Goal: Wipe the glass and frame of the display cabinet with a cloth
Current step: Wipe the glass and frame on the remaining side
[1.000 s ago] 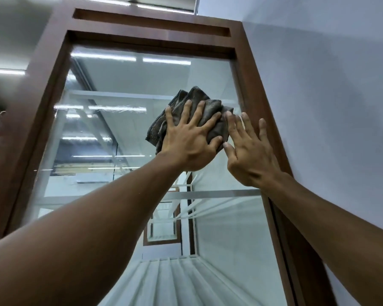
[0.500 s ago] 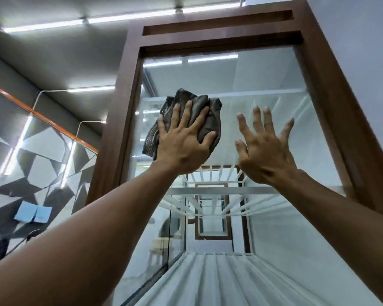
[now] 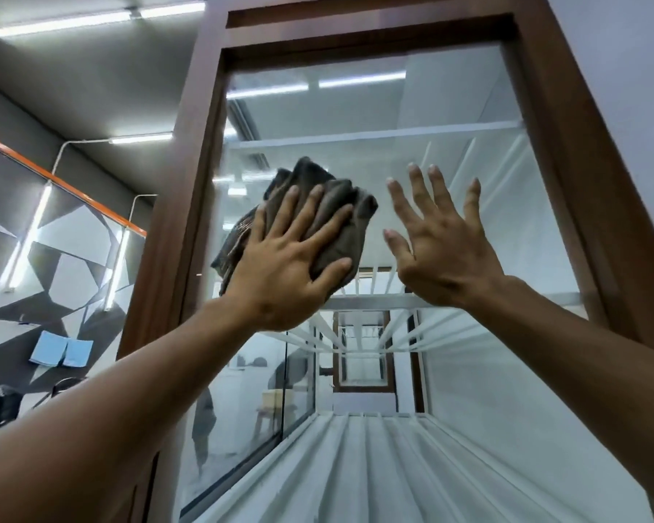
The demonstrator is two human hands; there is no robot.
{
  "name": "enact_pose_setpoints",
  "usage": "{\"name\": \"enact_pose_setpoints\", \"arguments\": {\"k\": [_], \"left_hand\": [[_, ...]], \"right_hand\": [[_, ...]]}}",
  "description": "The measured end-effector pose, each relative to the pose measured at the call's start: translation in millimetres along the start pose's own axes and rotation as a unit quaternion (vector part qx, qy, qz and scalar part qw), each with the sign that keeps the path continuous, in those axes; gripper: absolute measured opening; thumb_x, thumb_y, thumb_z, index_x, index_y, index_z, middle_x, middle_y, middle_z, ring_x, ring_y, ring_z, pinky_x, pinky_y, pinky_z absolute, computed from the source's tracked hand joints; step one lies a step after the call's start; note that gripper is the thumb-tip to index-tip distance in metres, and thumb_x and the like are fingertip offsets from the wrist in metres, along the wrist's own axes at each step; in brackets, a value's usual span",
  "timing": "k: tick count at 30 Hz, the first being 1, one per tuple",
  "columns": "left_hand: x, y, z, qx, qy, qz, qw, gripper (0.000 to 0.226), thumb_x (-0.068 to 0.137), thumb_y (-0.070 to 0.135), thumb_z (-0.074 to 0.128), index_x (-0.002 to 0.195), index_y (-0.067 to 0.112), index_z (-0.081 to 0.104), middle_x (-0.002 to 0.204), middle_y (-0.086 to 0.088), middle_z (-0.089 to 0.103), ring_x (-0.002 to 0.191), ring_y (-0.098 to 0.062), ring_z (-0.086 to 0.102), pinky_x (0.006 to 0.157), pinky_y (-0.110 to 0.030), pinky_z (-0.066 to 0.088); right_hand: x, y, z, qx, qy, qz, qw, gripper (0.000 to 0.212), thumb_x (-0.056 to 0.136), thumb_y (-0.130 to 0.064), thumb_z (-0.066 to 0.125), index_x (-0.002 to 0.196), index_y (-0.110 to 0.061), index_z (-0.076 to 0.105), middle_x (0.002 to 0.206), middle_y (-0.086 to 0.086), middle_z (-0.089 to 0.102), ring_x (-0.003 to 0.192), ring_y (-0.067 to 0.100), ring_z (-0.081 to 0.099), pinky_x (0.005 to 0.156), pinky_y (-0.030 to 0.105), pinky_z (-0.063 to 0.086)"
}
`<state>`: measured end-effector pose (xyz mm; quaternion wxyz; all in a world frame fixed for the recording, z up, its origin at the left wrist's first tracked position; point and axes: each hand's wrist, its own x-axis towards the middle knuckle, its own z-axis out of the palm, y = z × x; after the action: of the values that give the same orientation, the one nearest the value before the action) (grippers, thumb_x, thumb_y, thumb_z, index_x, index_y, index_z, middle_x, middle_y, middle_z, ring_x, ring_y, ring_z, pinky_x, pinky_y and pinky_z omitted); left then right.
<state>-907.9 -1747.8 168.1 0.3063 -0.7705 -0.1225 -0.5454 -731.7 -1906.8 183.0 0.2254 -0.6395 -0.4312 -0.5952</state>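
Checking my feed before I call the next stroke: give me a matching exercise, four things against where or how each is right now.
Things:
1. crumpled dark grey cloth
2. left hand
3. right hand
4. brown wooden cabinet frame

States:
A. fingers spread, holding nothing
B. runs around the clear glass pane
C. pressed flat on top of the cloth
D. pinned against the glass, near its left edge

Pairs: 1-D, 2-C, 3-A, 4-B
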Motion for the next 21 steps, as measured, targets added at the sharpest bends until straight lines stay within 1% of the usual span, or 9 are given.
{"name": "enact_pose_setpoints", "arguments": {"k": [2, 5, 9, 10, 13, 14, 18, 19, 21], "left_hand": [[7.9, -2.1, -3.0, 0.000, 0.008, 0.004, 1.000, 0.075, 0.093, 0.074, 0.014, 0.161, 0.048, -0.004, 0.174, 0.007, -0.014, 0.160, -0.018, -0.019, 0.129, -0.055, -0.010], [21.7, 18.1, 2.5, -0.031, 0.025, -0.138, 0.990, 0.076, 0.095, 0.070, 0.016, 0.164, 0.044, -0.005, 0.174, 0.001, -0.017, 0.159, -0.023, -0.022, 0.126, -0.056, -0.017], [13.7, 50.3, 11.0, 0.012, 0.009, 0.041, 0.999, 0.076, 0.099, 0.069, 0.018, 0.165, 0.040, -0.005, 0.174, 0.002, -0.015, 0.159, -0.023, -0.021, 0.127, -0.060, -0.011], [15.5, 49.4, 8.9, 0.004, 0.014, 0.032, 0.999, 0.076, 0.099, 0.069, 0.019, 0.165, 0.040, -0.003, 0.175, 0.003, -0.013, 0.160, -0.022, -0.019, 0.128, -0.059, -0.009], [24.1, 65.9, 10.9, -0.047, 0.040, -0.163, 0.985, 0.077, 0.098, 0.065, 0.019, 0.166, 0.038, -0.001, 0.175, -0.003, -0.014, 0.160, -0.027, -0.018, 0.126, -0.059, -0.014], [24.6, 81.4, 14.0, -0.051, 0.036, -0.175, 0.983, 0.078, 0.098, 0.064, 0.018, 0.167, 0.036, -0.003, 0.174, -0.006, -0.016, 0.159, -0.031, -0.020, 0.125, -0.061, -0.016], [18.7, 118.7, 25.3, -0.010, 0.003, 0.074, 0.997, 0.076, 0.101, 0.065, 0.019, 0.166, 0.035, -0.006, 0.174, -0.004, -0.015, 0.159, -0.030, -0.021, 0.126, -0.063, -0.013], [22.1, 117.9, 25.3, -0.010, 0.007, 0.085, 0.996, 0.077, 0.100, 0.067, 0.020, 0.166, 0.036, -0.005, 0.175, -0.002, -0.013, 0.160, -0.028, -0.019, 0.126, -0.061, -0.013], [30.8, 123.3, 27.1, -0.022, 0.026, 0.006, 0.999, 0.077, 0.099, 0.067, 0.019, 0.166, 0.036, -0.002, 0.175, -0.004, -0.011, 0.160, -0.030, -0.016, 0.126, -0.060, -0.013]], "right_hand": [[-2.4, 2.3, 1.2, 0.005, 0.002, -0.006, 1.000, 0.076, 0.095, -0.058, 0.009, 0.164, -0.029, -0.004, 0.171, 0.006, -0.015, 0.158, 0.025, -0.017, 0.123, 0.065, -0.012], [-9.3, 6.3, 1.5, 0.018, 0.008, -0.005, 1.000, 0.074, 0.096, -0.057, 0.011, 0.164, -0.032, -0.003, 0.172, 0.003, -0.013, 0.158, 0.022, -0.015, 0.125, 0.060, -0.012], [-27.7, 12.2, -0.2, 0.033, 0.019, -0.003, 0.999, 0.074, 0.094, -0.054, 0.009, 0.164, -0.033, 0.002, 0.173, 0.003, -0.007, 0.159, 0.022, -0.011, 0.128, 0.052, -0.008], [-33.8, 15.3, 0.2, 0.033, 0.020, 0.007, 0.999, 0.073, 0.095, -0.055, 0.010, 0.164, -0.033, 0.002, 0.173, 0.003, -0.007, 0.159, 0.022, -0.011, 0.128, 0.052, -0.009], [-51.1, 25.2, 1.8, 0.029, 0.022, 0.043, 0.998, 0.071, 0.096, -0.056, 0.013, 0.163, -0.036, 0.001, 0.172, 0.002, -0.009, 0.159, 0.022, -0.012, 0.127, 0.053, -0.011], [-55.9, 28.8, 1.6, 0.030, 0.024, 0.047, 0.998, 0.071, 0.096, -0.057, 0.013, 0.163, -0.036, 0.001, 0.172, 0.002, -0.009, 0.159, 0.022, -0.011, 0.127, 0.053, -0.011], [-83.6, 54.6, -4.2, 0.027, 0.035, 0.046, 0.998, 0.071, 0.097, -0.050, 0.015, 0.164, -0.029, 0.009, 0.173, 0.007, 0.000, 0.160, 0.024, -0.005, 0.128, 0.055, -0.002], [-92.2, 61.6, -6.5, 0.021, 0.038, 0.051, 0.998, 0.070, 0.098, -0.049, 0.017, 0.165, -0.027, 0.012, 0.173, 0.009, 0.002, 0.160, 0.026, -0.003, 0.129, 0.054, 0.000], [-104.4, 69.2, -9.7, 0.008, 0.038, 0.056, 0.998, 0.069, 0.100, -0.048, 0.021, 0.165, -0.024, 0.014, 0.172, 0.016, 0.007, 0.160, 0.028, 0.001, 0.130, 0.050, 0.001]]}}
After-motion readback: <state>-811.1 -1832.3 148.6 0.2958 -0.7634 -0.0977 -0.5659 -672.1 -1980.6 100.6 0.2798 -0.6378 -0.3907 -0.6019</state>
